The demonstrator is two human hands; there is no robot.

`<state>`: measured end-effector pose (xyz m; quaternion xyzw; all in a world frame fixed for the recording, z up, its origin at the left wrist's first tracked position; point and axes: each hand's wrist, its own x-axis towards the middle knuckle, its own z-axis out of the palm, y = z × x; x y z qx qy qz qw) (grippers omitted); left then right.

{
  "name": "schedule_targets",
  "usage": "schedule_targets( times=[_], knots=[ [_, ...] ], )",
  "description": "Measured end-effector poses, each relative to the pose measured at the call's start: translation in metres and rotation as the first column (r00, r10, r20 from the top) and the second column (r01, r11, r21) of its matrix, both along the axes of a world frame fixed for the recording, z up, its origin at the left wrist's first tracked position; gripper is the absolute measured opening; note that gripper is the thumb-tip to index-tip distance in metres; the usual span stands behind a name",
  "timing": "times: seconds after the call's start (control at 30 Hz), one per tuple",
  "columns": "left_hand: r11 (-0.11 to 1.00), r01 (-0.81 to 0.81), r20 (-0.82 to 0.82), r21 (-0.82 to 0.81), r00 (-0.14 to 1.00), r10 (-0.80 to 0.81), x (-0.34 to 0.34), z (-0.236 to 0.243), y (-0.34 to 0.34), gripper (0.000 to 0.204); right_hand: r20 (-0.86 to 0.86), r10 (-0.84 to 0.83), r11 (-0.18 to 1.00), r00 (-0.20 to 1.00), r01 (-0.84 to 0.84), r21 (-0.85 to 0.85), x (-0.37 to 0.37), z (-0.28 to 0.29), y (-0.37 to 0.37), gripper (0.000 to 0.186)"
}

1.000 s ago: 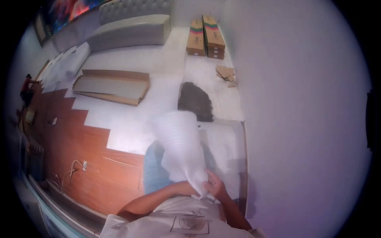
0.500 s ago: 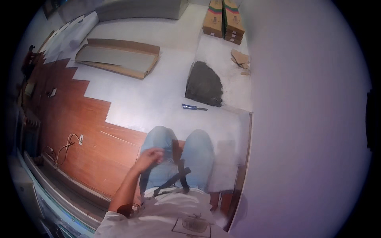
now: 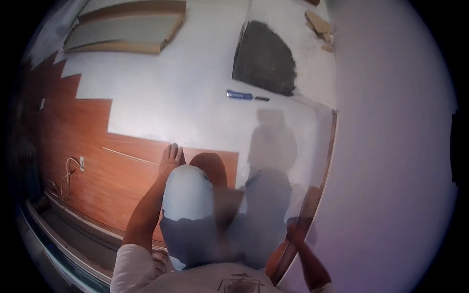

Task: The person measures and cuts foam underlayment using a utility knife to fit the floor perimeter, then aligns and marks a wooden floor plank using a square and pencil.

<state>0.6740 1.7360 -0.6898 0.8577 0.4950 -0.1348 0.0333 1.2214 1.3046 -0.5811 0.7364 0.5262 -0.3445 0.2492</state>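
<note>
My left hand (image 3: 171, 155) rests open on the wood-look flooring (image 3: 132, 180) near its stepped edge, beside my bent knee, fingers stretched out. My right hand (image 3: 296, 230) is low on the right in shadow, at a wooden strip (image 3: 310, 207) along the wall; its fingers are too dark to make out. A blue-handled tool (image 3: 246, 96) with a dark blade lies on the white floor ahead. Beyond it is a dark grey patch (image 3: 264, 56).
An open cardboard box (image 3: 119, 46) lies at the upper left, torn cardboard (image 3: 317, 24) at the upper right. Cords (image 3: 68, 176) lie on the planks. A trough-like ledge (image 3: 73, 239) runs along the lower left. A plain wall (image 3: 391, 146) rises on the right.
I have crouched lower. The crumpled white foam sheet has left my hands. My left hand has moved forward onto the flooring, and my right hand has moved down beside the wall.
</note>
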Motion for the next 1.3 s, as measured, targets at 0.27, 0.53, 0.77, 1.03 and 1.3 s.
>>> schedule_targets(
  times=[0.27,0.53,0.77,1.03,1.3],
  knots=[
    [0.971,-0.009,-0.028,-0.237,1.000,0.002,0.022,-0.002,-0.004,0.081,-0.536,-0.432,0.897,0.725,0.408,-0.171,0.035,-0.094,0.061,0.025],
    [0.990,-0.116,0.038,-0.084,0.992,0.120,0.030,-0.001,-0.009,0.081,-0.436,-0.105,0.985,0.894,0.032,-0.171,-0.049,-0.077,0.265,0.025],
    [0.993,-0.086,0.060,-0.080,0.994,0.091,0.018,-0.008,-0.015,0.085,-0.178,0.073,0.975,0.981,-0.107,-0.193,-0.027,0.020,0.254,0.032],
    [0.990,-0.125,0.237,-0.071,0.962,0.138,0.005,-0.015,-0.020,0.114,-0.084,-0.061,0.982,0.995,0.045,-0.185,-0.024,0.016,0.115,0.031],
    [0.988,-0.135,0.528,-0.081,0.835,0.157,-0.005,-0.038,-0.011,0.048,-0.175,-0.345,0.938,0.922,0.334,-0.088,-0.056,-0.009,-0.045,0.029]
  ],
)
